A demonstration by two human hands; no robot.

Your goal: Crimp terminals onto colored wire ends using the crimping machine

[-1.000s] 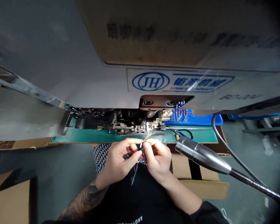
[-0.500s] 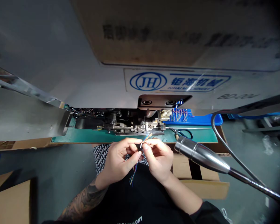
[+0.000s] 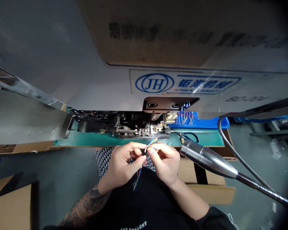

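Between my hands, in front of the green bench edge, is a multi-wire cable [image 3: 138,178] with a short black sleeve [image 3: 144,153]. Thin coloured wires fan out at its upper end, and more hang below my left hand. My left hand [image 3: 124,161] is closed, pinching the cable at the black part between thumb and fingers. Beside it, my right hand [image 3: 165,161] is closed with thumb and forefinger on the fanned wires at the upper end. Just beyond my fingertips sits the metal mechanism [image 3: 150,129] of the machine.
The grey machine body [image 3: 91,83] overhangs the green bench [image 3: 91,139]. Scissors [image 3: 192,136] lie to the right, near a blue tray [image 3: 206,123] with bundled wires. A metal gooseneck lamp [image 3: 206,159] reaches in close to my right hand. Cardboard [image 3: 206,193] is below it.
My right hand has shifted very slightly to the right along the wires, and one wire now bends over its fingertips. My left hand keeps its grip on the cable.
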